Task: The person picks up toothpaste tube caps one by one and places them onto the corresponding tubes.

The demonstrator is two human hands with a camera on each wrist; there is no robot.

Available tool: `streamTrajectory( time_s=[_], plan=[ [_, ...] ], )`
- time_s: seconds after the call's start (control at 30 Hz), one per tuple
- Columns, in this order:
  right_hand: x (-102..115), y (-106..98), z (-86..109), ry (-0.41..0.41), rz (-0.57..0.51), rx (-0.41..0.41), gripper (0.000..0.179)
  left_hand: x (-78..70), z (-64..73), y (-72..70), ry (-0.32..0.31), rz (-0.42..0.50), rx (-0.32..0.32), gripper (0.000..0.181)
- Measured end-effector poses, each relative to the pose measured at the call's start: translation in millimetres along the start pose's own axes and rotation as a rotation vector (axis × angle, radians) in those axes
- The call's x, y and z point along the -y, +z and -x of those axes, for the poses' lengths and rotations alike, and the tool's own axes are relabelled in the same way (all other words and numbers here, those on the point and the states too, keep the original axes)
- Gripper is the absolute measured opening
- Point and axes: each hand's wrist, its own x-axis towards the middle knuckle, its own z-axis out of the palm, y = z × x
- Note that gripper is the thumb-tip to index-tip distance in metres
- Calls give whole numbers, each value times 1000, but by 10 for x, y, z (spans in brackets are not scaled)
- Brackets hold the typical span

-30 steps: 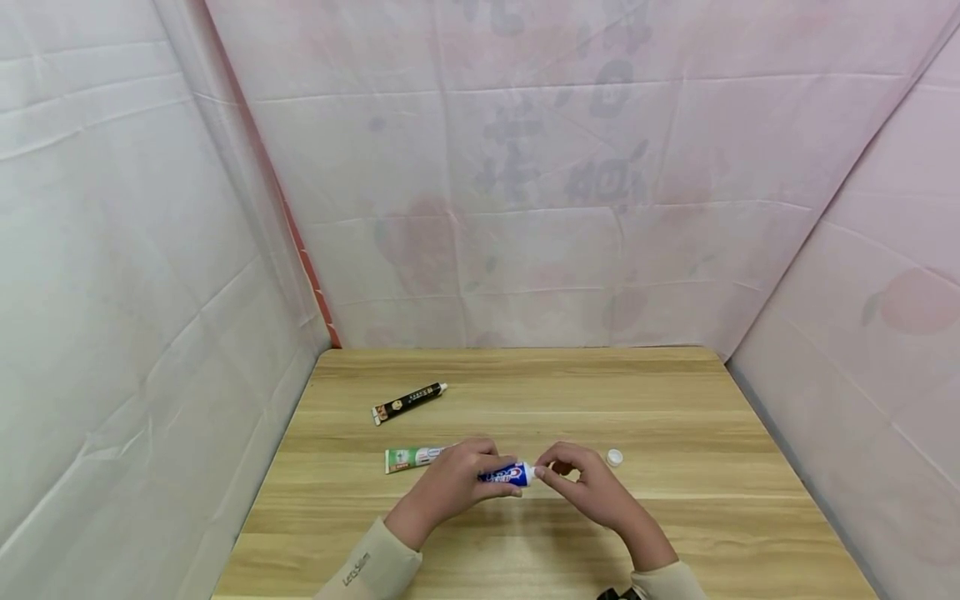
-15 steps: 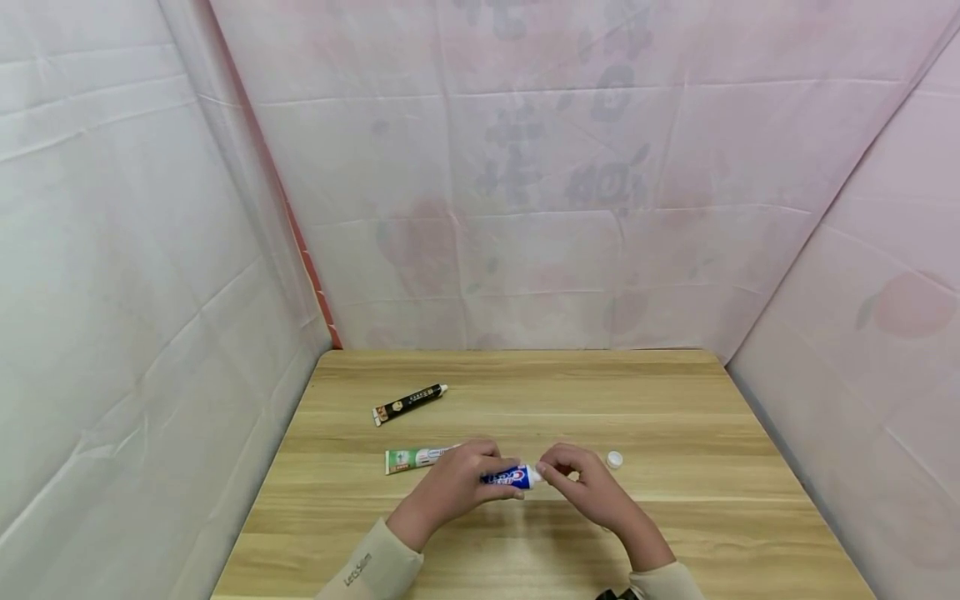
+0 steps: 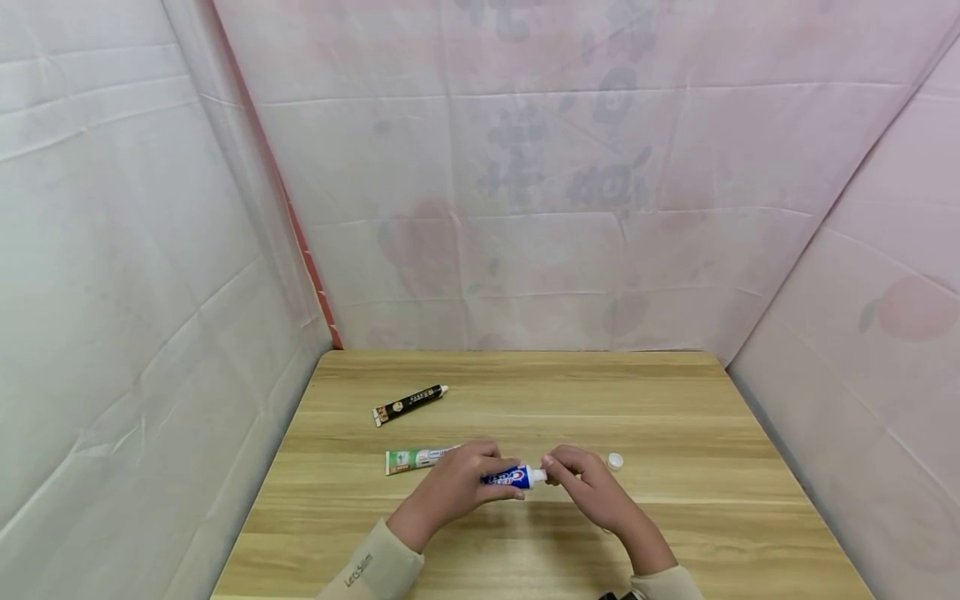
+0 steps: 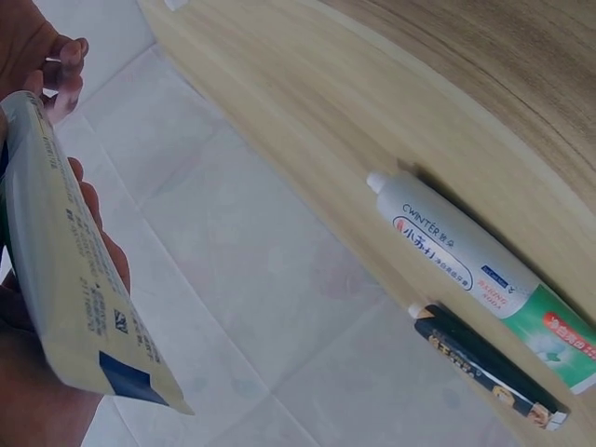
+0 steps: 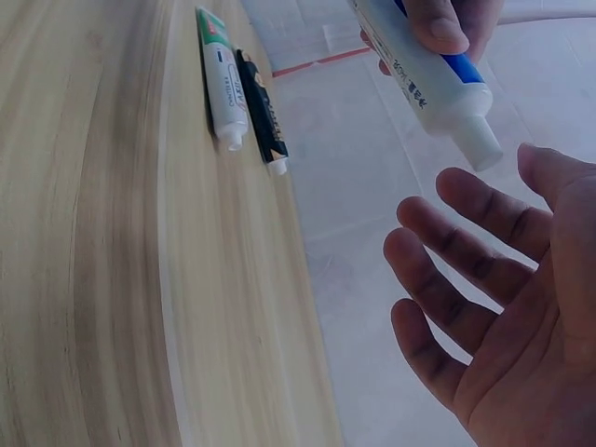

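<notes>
My left hand [image 3: 459, 483] grips a blue and white toothpaste tube [image 3: 513, 477] above the table, with its white cap end [image 3: 539, 475] pointing right. In the left wrist view the pale back of the toothpaste tube [image 4: 79, 270] and its flat crimped end show. My right hand [image 3: 592, 487] is just beyond the cap. The right wrist view has the right hand's fingers [image 5: 466, 307] loosely bent and spread, with a small gap between thumb, fingertips and the cap [image 5: 480, 147]. Nothing is held in the right hand.
A green and white toothpaste tube [image 3: 412, 459] lies on the wooden table [image 3: 675, 400] left of the hands, partly behind the left hand. Farther back lies a black toothpaste tube [image 3: 408, 404]. A small round white object [image 3: 615, 461] sits beyond the right hand. Fabric walls surround the table.
My right hand's fingertips have drawn slightly to the right, off the cap, so more of the cap shows. The left hand and its toothpaste tube have stayed almost still.
</notes>
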Motion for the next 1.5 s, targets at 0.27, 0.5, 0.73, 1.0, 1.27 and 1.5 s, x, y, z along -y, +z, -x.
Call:
streamTrajectory(
  time_s=[0.27,0.5,0.73,1.0,1.27,1.5],
  plan=[
    [51,-34,25,21,-8,-15,24,7,12,4,0,2,-5,48],
    [74,-27,37,41,-35,-15,17,7,14,10,-4,2,-3,48],
    [57,1,40,-34,5,-36,15,16,23,13,-3,0,-6,47],
    [33,17,34,-119,-10,-30,18,12,25,6,-8,-10,-2,46],
    [32,29,16,-163,-10,-35,20,12,23,6,-21,-9,2,47],
    [264,-3,47,-131,-26,-31,15,8,31,2,-16,4,0,47]
  ],
)
